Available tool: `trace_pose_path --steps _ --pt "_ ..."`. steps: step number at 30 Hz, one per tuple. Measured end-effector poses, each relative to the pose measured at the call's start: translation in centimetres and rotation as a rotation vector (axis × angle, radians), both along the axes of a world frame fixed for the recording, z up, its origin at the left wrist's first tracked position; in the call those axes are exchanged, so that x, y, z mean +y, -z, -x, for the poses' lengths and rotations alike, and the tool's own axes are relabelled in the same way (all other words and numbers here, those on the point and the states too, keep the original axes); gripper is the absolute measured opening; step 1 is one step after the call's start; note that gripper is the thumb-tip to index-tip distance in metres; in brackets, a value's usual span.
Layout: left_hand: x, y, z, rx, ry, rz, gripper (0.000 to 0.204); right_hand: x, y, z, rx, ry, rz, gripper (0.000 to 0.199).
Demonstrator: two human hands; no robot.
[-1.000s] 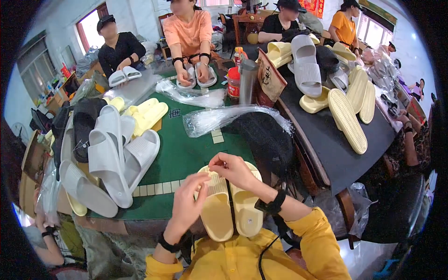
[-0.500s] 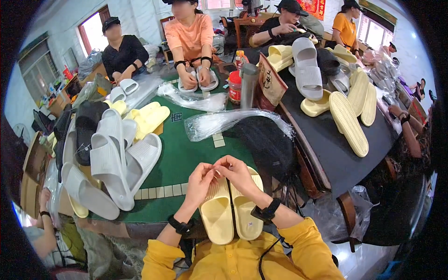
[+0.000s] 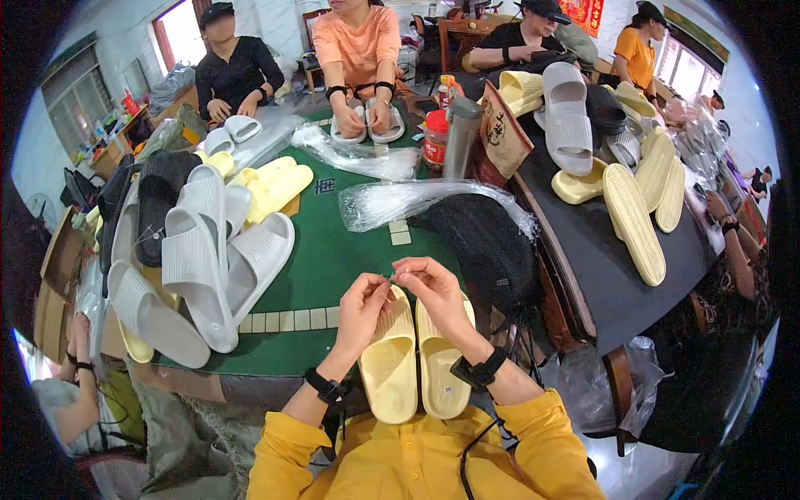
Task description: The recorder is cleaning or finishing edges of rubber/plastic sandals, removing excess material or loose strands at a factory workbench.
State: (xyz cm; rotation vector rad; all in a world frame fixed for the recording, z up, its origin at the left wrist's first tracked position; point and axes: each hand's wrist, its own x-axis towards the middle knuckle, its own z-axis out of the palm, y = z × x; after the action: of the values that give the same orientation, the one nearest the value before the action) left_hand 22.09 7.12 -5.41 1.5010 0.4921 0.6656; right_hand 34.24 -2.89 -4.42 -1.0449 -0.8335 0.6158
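We see the left hand (image 3: 360,310) and right hand (image 3: 433,292) meeting over a pair of yellow slippers (image 3: 415,357) at the near edge of the green desk (image 3: 333,258). Both sets of fingers are pinched together on something too small to identify. The hands partly cover the slippers' toe ends.

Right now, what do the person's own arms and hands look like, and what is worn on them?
Both arms wear long mustard-yellow sleeves, bunched near the wrists. The left hand and the right hand are bare, without gloves. Each wrist carries a black band with a small black box: the left wristband and the right wristband. A thin black cable hangs below the right one.
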Motion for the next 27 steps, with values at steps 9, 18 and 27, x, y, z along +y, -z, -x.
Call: trace_pose_path --steps 9,18,27 --pt "0.0 0.4 0.0 -0.011 0.004 -0.006 0.008 -0.4 -0.1 0.0 -0.037 0.048 0.029 0.016" --pt "0.1 0.5 0.2 -0.012 0.033 -0.057 0.010 -0.2 0.3 -0.3 -0.047 0.075 0.255 0.016" --pt "-0.1 0.3 0.2 -0.014 0.030 -0.062 0.011 -0.1 0.6 -0.3 -0.064 0.029 0.260 0.015"
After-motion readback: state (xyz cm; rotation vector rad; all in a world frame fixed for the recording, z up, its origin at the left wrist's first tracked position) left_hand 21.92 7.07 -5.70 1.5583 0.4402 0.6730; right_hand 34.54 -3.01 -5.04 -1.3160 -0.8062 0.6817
